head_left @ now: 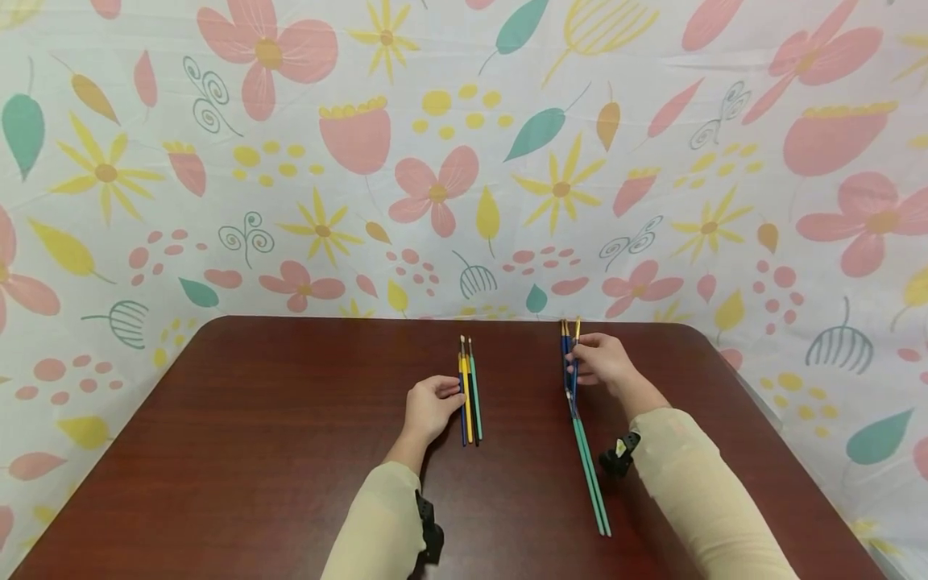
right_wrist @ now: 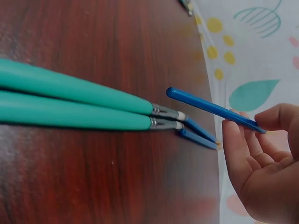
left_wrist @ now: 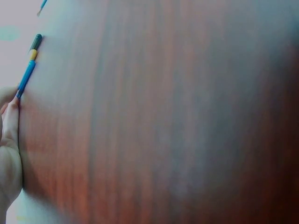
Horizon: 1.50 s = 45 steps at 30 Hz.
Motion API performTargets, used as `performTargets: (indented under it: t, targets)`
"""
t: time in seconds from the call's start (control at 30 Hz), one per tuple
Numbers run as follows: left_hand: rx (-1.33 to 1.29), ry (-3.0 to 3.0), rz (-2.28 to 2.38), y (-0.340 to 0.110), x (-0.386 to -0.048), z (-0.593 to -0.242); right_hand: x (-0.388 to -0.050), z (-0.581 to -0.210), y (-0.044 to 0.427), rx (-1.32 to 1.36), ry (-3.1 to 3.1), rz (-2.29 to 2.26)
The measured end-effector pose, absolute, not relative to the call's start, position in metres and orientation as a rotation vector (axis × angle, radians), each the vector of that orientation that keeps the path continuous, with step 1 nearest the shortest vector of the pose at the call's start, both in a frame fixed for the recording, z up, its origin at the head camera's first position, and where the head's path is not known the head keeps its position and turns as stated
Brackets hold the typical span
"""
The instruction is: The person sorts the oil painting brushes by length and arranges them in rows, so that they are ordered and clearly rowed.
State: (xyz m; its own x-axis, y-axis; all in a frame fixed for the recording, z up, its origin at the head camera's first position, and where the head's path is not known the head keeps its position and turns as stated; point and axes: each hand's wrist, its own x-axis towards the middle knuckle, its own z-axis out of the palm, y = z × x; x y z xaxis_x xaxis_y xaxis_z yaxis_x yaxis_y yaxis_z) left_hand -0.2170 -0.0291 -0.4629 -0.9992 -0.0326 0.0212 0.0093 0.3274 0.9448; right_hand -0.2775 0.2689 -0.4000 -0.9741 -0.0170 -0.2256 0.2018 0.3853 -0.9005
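My right hand (head_left: 605,362) pinches a blue brush (right_wrist: 210,107) between thumb and fingers, raised off the table in the right wrist view. Beside it two blue brushes (right_wrist: 198,139) lie at the far edge, and two long green brushes (head_left: 593,475) lie nearer, their tips close to the blue handles. My left hand (head_left: 431,411) touches the side of a small row of brushes, with thumb and fingers at the blue one (head_left: 462,415); a yellow brush (head_left: 467,403) and a green brush (head_left: 475,395) lie in that row. In the left wrist view my left hand (left_wrist: 10,154) is partly cut off.
The brown table (head_left: 290,451) reaches to a flower-patterned cloth (head_left: 435,185) hanging behind it. Black wrist cameras sit on both sleeves, the right one (head_left: 619,455) close beside the long green brushes.
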Motion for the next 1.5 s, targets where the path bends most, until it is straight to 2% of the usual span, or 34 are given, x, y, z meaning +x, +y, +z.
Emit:
performTargets:
  t: [0.93, 1.5]
  targets:
    - [0.026, -2.529, -1.807, -0.03, -0.219, -0.462, -0.308, -0.417, 0.281, 0.388, 2.447, -1.74]
    - [0.038, -2.518, -1.844, -0.03, -0.219, -0.463, -0.321, -0.424, 0.28, 0.505, 2.54, -1.641]
